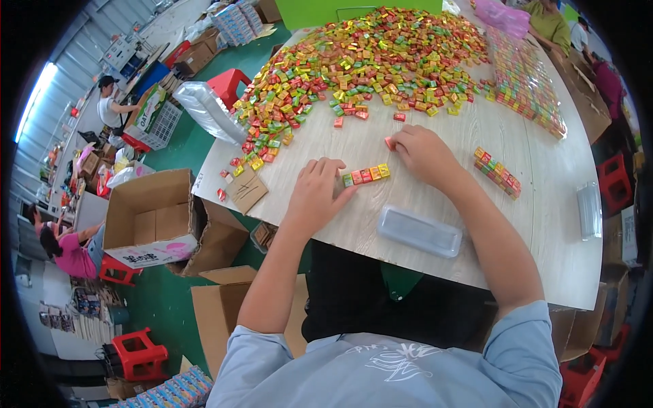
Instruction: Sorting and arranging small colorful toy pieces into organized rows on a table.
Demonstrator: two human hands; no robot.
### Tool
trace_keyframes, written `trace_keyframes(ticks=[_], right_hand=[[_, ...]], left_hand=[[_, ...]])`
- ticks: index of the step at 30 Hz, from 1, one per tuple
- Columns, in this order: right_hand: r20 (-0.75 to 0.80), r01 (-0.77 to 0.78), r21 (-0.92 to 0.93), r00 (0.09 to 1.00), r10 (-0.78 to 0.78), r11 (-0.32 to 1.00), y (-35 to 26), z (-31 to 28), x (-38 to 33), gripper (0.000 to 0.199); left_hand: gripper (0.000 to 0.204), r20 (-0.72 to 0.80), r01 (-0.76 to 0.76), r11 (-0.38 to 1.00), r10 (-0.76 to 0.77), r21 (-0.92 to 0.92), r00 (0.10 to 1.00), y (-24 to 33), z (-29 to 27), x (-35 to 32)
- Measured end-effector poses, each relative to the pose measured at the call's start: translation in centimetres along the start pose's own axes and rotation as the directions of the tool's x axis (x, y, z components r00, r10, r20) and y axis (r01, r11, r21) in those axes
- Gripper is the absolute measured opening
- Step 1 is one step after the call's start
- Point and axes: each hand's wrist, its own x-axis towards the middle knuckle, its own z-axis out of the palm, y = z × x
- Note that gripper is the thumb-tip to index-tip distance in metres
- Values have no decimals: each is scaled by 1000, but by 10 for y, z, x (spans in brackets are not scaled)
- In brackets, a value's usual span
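A short row of small wrapped blocks (366, 175) (yellow, red and green) lies on the pale surface (558, 204). The left hand (316, 187) is at its left end, thumb spread from loosely bent fingers; whether it touches the row, I cannot tell. The right hand (423, 155) pinches a red block (390, 143). Nearer the body sits a clear tray (419, 232); beyond spreads a colourful pile (381, 61).

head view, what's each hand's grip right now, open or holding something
Left hand: open, beside the row of blocks; contact cannot be told.
Right hand: closed, pinching a small red block.
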Motion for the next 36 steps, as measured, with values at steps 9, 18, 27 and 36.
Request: trace_keyframes(ticks=[9, 18, 27, 36], right_hand=[[314, -175, 125, 941, 129, 976, -20, -30, 1, 20], [-23, 24, -211, 999, -30, 977, 39, -7, 21, 23], [280, -44, 50, 960, 28, 998, -28, -40, -21, 18], [239, -59, 275, 971, -8, 960, -35, -19, -25, 33]], left_hand=[[41, -20, -20, 999, 20, 28, 1000, 0, 0, -1], [42, -9, -12, 1000, 12, -3, 1000, -1, 2, 2], [42, 24, -13, 1000, 13, 0, 1000, 2, -3, 3], [36, 84, 27, 999, -23, -44, 996, 17, 6, 15]])
